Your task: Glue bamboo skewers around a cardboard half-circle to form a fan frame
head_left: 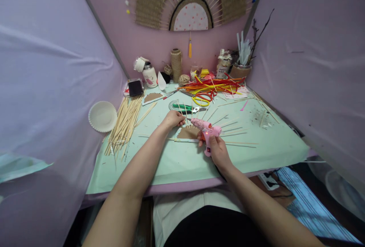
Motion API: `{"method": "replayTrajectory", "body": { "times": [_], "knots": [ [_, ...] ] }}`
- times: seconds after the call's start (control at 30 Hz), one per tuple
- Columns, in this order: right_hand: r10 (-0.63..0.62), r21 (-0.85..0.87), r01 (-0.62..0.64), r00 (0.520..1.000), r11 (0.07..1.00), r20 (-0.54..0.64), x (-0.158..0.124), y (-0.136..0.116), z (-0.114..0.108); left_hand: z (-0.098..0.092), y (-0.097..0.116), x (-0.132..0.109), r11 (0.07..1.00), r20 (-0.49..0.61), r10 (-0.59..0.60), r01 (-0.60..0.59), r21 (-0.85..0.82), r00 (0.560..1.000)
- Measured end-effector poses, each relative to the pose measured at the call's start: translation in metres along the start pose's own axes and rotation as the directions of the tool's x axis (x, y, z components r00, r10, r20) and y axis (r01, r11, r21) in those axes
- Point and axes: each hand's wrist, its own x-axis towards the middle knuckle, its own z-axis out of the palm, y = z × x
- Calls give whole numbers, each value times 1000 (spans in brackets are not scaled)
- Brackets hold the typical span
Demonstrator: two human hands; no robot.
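Note:
A pink hot glue gun (201, 123) with a small orange light is gripped by my right hand (218, 150), its nozzle pointing left. Close to the nozzle tip, my left hand (174, 118) is closed in a pinch on what looks like a thin wooden stick, mostly hidden by the fingers. Below both hands lies a brown cardboard half-circle (185, 133) with a pale edging. Thin sticks (232, 129) fan out around it across the table. Just beyond my left hand are green-handled pruning shears (182, 106) and a clear protractor (172, 104).
A pile of wooden sticks (122, 125) and a white paper plate (102, 116) are on the left. Behind lie scissors (201, 101), red and yellow pipe cleaners (219, 86), a twine spool (176, 64) and a white bottle (149, 75). A large woven fan (151, 5) hangs on the back wall.

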Motion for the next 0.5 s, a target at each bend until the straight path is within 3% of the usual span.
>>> {"method": "replayTrajectory", "body": {
  "times": [0.5],
  "knots": [
    [-5,5,5,1000,1000,-4,0,2,0,0,-1,1,1000,1,10,-10,-24,1000]
  ]
}}
